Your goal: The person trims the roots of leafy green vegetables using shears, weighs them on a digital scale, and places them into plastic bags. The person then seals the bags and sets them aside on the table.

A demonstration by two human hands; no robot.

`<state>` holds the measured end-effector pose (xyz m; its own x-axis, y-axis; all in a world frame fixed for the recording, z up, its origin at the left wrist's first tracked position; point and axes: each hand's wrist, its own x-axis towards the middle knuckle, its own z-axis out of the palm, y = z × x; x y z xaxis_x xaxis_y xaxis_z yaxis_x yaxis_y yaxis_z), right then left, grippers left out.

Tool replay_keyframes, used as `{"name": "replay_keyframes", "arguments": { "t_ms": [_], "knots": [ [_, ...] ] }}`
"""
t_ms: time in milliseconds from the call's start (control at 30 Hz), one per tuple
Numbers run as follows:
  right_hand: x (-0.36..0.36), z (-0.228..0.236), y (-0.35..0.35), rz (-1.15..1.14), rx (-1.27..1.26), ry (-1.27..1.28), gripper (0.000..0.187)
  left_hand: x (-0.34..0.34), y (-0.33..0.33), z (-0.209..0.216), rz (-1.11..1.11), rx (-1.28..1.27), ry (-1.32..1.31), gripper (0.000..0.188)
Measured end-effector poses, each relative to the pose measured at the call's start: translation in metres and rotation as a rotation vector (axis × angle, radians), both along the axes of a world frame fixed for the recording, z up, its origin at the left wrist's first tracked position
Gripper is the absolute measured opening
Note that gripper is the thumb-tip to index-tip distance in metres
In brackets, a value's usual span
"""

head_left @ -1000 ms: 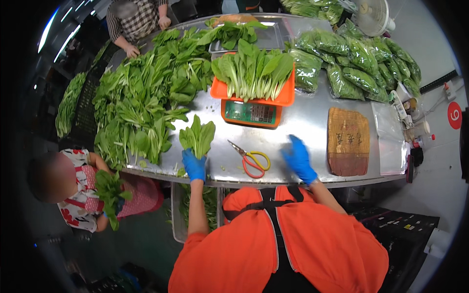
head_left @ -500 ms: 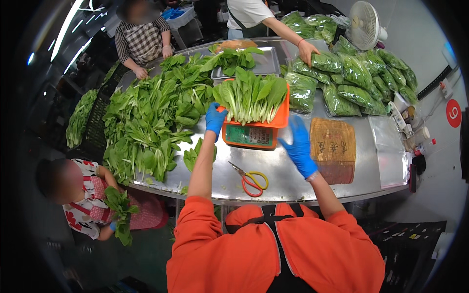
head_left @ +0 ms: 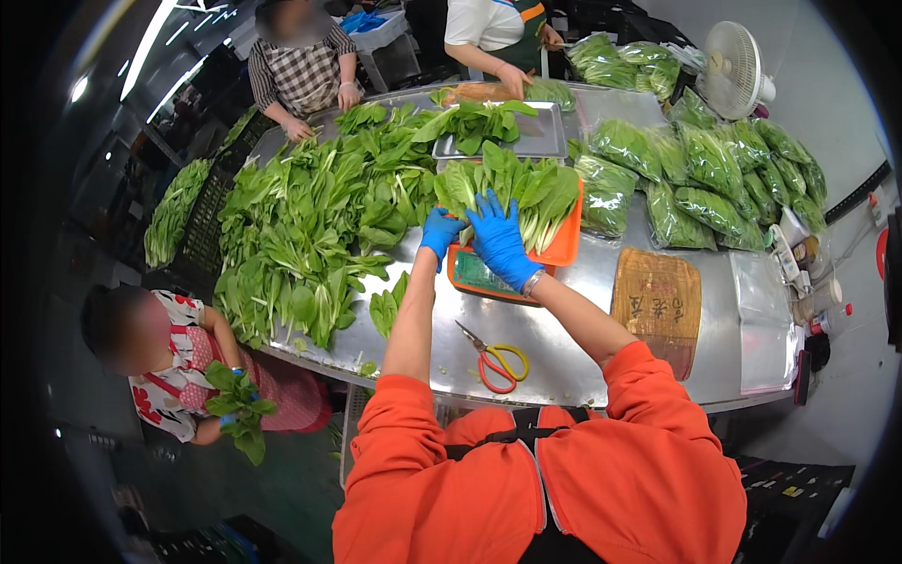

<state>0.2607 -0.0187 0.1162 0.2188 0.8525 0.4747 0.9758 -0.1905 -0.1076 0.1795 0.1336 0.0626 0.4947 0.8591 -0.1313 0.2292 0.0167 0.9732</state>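
Note:
A bundle of leafy greens (head_left: 540, 193) with pale stems lies in an orange tray (head_left: 567, 237) on top of a scale (head_left: 481, 274). My left hand (head_left: 440, 234), in a blue glove, has its fingers curled at the tray's front left corner, beside the stems. Over the stems lies my right hand (head_left: 501, 242), also gloved in blue, its fingers spread and pointing away from me. It covers part of the bundle and of the scale's panel. In front of the scale, scissors (head_left: 495, 357) with red and yellow handles rest on the metal table (head_left: 564, 352).
Loose greens (head_left: 301, 226) are heaped at left. Bagged greens (head_left: 705, 174) pile up at right, near a fan (head_left: 733, 70). A brown sheet (head_left: 657, 303) and clear bags (head_left: 766, 315) lie at the right. A metal tray (head_left: 545, 132) sits behind the scale. Several people stand around.
My right hand has moved left from beside the scale onto the greens. My left hand stays by the tray's corner. The far co-worker's hand has withdrawn from the bagged pile; a bag now lies near it.

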Motion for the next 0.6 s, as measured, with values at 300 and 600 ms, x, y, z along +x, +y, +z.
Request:
{"name": "replay_keyframes", "arguments": {
  "t_ms": [300,600],
  "knots": [
    [0.010,0.028,-0.047,0.044,0.412,0.393,0.050,0.000,-0.005,0.011,-0.168,0.072,0.168,0.063],
    [0.077,0.003,-0.095,-0.335,0.369,1.541,0.062,0.003,-0.008,0.079,-0.335,-0.255,0.280,0.066]
  ]
}}
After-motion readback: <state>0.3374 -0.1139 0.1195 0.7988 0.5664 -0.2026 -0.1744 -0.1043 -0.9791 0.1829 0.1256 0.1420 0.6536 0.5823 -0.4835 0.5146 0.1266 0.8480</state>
